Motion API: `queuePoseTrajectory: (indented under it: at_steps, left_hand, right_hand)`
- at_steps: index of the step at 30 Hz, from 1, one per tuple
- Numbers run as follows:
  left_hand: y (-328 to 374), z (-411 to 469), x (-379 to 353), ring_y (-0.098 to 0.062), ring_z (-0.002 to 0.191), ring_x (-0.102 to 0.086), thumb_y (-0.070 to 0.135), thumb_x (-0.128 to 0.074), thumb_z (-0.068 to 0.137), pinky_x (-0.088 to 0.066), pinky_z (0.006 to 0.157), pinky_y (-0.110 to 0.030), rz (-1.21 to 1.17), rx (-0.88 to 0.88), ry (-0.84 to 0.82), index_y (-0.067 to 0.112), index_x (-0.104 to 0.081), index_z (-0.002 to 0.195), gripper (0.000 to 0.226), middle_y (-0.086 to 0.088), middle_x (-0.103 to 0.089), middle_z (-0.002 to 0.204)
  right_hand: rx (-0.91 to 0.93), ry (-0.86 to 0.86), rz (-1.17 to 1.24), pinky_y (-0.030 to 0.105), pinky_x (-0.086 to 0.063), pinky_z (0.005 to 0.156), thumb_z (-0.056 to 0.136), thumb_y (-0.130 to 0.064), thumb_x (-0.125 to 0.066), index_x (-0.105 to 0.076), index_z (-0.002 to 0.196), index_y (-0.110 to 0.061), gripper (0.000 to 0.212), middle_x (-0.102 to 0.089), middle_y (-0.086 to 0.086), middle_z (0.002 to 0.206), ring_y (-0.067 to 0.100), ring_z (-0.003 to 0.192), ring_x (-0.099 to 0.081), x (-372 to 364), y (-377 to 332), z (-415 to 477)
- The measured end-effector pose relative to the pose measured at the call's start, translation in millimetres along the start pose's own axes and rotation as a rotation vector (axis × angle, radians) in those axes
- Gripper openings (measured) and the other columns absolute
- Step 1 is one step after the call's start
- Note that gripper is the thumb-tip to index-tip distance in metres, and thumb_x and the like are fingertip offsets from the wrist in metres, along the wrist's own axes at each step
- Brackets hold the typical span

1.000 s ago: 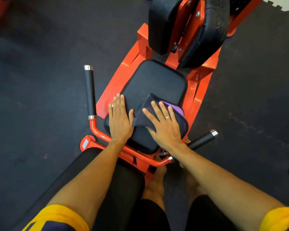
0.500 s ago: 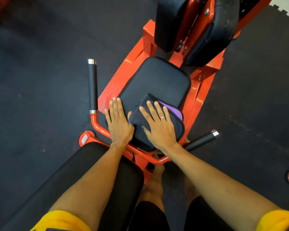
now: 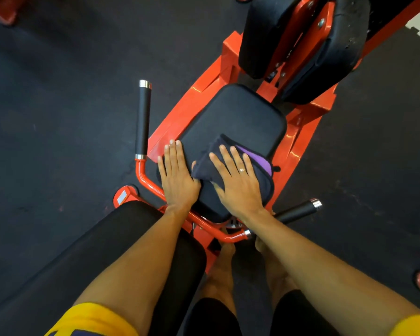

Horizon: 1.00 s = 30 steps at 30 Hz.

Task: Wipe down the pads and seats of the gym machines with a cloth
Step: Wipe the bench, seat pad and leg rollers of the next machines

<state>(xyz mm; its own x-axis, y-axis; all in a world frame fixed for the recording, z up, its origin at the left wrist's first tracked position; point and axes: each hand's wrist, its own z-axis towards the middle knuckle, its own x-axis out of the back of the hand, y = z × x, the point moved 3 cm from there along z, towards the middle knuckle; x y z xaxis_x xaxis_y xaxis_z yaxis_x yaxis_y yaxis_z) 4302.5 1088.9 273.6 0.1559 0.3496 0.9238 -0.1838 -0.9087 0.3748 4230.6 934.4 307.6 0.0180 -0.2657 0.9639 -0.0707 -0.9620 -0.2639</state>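
A black padded seat (image 3: 238, 115) sits on an orange machine frame (image 3: 199, 93). A folded dark cloth with a purple inner layer (image 3: 262, 166) lies on the seat's near right part. My right hand (image 3: 238, 180) presses flat on the cloth with fingers spread. My left hand (image 3: 177, 175) rests flat on the seat's near left edge, fingers straight, thumb touching the cloth. Two upright black back pads (image 3: 260, 35) stand behind the seat.
A black-gripped handle (image 3: 143, 120) stands left of the seat and another handle (image 3: 298, 210) sticks out at the right. A long black pad (image 3: 87, 258) lies under my left forearm. My bare feet (image 3: 224, 267) stand on dark rubber flooring. Orange machine feet sit at the edges.
Both hands stay flat on the seat and cloth. The cloth and right hand have shifted only slightly on the seat; the view has drifted a little.
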Motion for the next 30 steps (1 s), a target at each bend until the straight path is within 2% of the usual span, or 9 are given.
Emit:
queuePoseTrajectory:
  at_steps: [4,8,14,17,19,23,26,28,30]
  left_hand:
    - [0.6,0.3,0.4,-0.021,0.157,-0.003,0.037,-0.037,0.105,-0.001,0.127,-0.044,0.015,0.018,0.022,0.01,-0.012,0.161,0.068,-0.007,-0.011,0.169]
    - [5.2,8.1,3.3,-0.021,0.157,-0.005,0.039,-0.033,0.104,0.006,0.126,-0.038,0.016,0.024,0.029,0.01,-0.014,0.161,0.067,-0.007,-0.013,0.169]
    - [5.3,-8.4,1.7,-0.024,0.157,-0.005,0.034,-0.032,0.107,0.003,0.127,-0.042,-0.078,0.028,0.024,0.007,-0.015,0.16,0.062,-0.01,-0.012,0.169]
    - [5.0,-10.3,0.9,-0.025,0.157,-0.004,0.033,-0.031,0.107,-0.002,0.127,-0.047,-0.033,0.041,0.031,0.006,-0.014,0.16,0.062,-0.013,-0.011,0.169]
    - [12.3,-9.8,0.3,-0.026,0.156,-0.003,0.029,-0.034,0.105,-0.004,0.127,-0.05,-0.03,0.066,0.031,0.005,-0.013,0.16,0.064,-0.013,-0.01,0.169]
    - [23.7,-9.8,2.4,-0.029,0.156,-0.008,0.023,-0.038,0.1,-0.008,0.126,-0.052,-0.031,0.093,0.045,0.005,-0.019,0.159,0.064,-0.013,-0.015,0.168]
    - [33.4,0.1,7.8,-0.029,0.154,-0.017,0.02,-0.043,0.098,-0.011,0.126,-0.048,-0.028,-0.056,0.026,0.006,-0.028,0.157,0.063,-0.012,-0.024,0.165]
    - [44.3,1.8,3.3,-0.028,0.155,-0.016,0.022,-0.044,0.1,-0.007,0.127,-0.044,-0.012,-0.198,-0.028,0.007,-0.028,0.157,0.061,-0.012,-0.022,0.166]
    - [49.5,-3.6,-1.8,-0.028,0.155,-0.013,0.023,-0.041,0.102,-0.007,0.127,-0.045,-0.006,-0.218,-0.04,0.005,-0.025,0.158,0.061,-0.013,-0.02,0.167]
  right_hand:
    - [-0.003,0.02,-0.025,0.049,-0.015,0.126,0.095,-0.042,-0.057,-0.032,0.16,-0.026,0.072,-0.026,0.005,0.168,0.028,0.156,-0.019,4.0,14.3,29.4]
    - [-0.147,0.029,-0.049,0.048,-0.014,0.127,0.096,-0.047,-0.046,-0.026,0.162,-0.027,0.071,-0.023,0.005,0.169,0.027,0.156,-0.018,10.8,13.2,61.8]
    - [-0.198,0.036,0.045,0.05,-0.013,0.127,0.095,-0.039,-0.057,-0.028,0.161,-0.023,0.074,-0.02,0.009,0.169,0.027,0.158,-0.012,-10.1,-31.7,-42.9]
    - [-0.097,0.026,0.119,0.049,-0.014,0.127,0.091,-0.038,-0.066,-0.033,0.16,-0.024,0.077,-0.022,0.007,0.169,0.026,0.157,-0.015,-9.6,-14.9,-60.1]
    - [-0.128,0.063,0.133,0.048,-0.015,0.127,0.09,-0.034,-0.068,-0.034,0.159,-0.025,0.078,-0.021,0.008,0.169,0.026,0.157,-0.015,-4.0,9.7,-47.2]
    - [-0.504,0.236,0.375,0.046,-0.015,0.128,0.096,-0.032,-0.065,-0.028,0.161,-0.018,0.075,-0.011,0.012,0.17,0.031,0.158,-0.007,-2.8,15.4,-28.0]
    - [-0.788,0.371,0.709,0.025,-0.01,0.126,0.097,-0.034,-0.067,-0.023,0.161,-0.012,0.081,-0.014,0.016,0.169,0.03,0.157,-0.013,-11.5,-10.8,-43.0]
    - [-0.955,0.398,0.878,0.019,-0.012,0.124,0.094,-0.045,-0.066,-0.021,0.161,-0.009,0.088,-0.021,0.013,0.167,0.024,0.156,-0.019,-22.8,-27.9,-65.4]
    - [-1.149,0.366,0.995,0.017,-0.013,0.122,0.089,-0.059,-0.061,-0.022,0.16,-0.008,0.095,-0.026,0.011,0.166,0.02,0.155,-0.022,-30.8,-43.6,-85.5]
